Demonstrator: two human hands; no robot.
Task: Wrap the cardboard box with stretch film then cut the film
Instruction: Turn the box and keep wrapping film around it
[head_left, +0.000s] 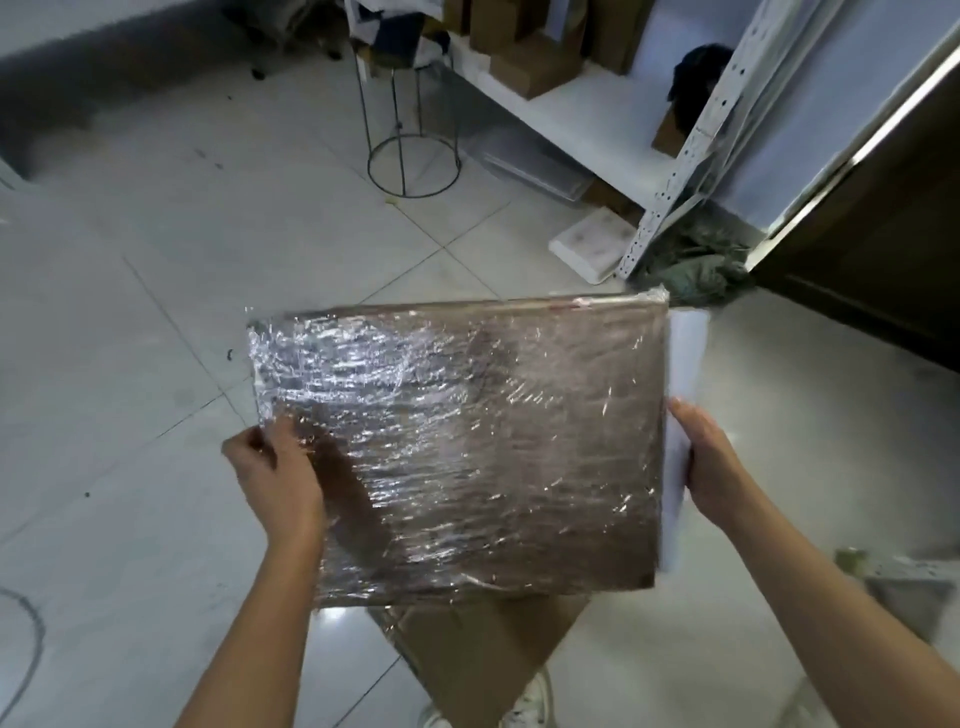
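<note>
Head view: we look down on a flat cardboard box (457, 447) held in the air above a tiled floor (130, 322), its broad face turned up toward us and already covered in wrinkled, glossy stretch film (363, 364). The left hand (275, 478) sits at the box's near-left edge, the thumb lying on the wrapped top face and the other fingers curled toward the edge; we judge that it grips the box there to carry its weight and keep it from turning as film is drawn across. The right hand (711, 467) is just beside the box's right edge, its fingers closed round a white film roll (685, 415) that stands parallel to that edge; we judge the roll is kept tight against the box so that the film comes off taut and clings without slack. The box's long axis runs left to right across the view, slightly tilted so that its right end lies a little farther from us, and its short axis runs away from us. Directly below the box, a second piece of plain brown cardboard (483, 660) lies on the floor, with a white shoe (530, 706) at its near edge. Beyond the box's far-right corner stand a white metal shelf rack (670, 192) and a crumpled green cloth (691, 265); beyond its far edge stands a wire stool frame (410, 156). We judge wrapping to be well advanced, with the film not yet cut.
</note>
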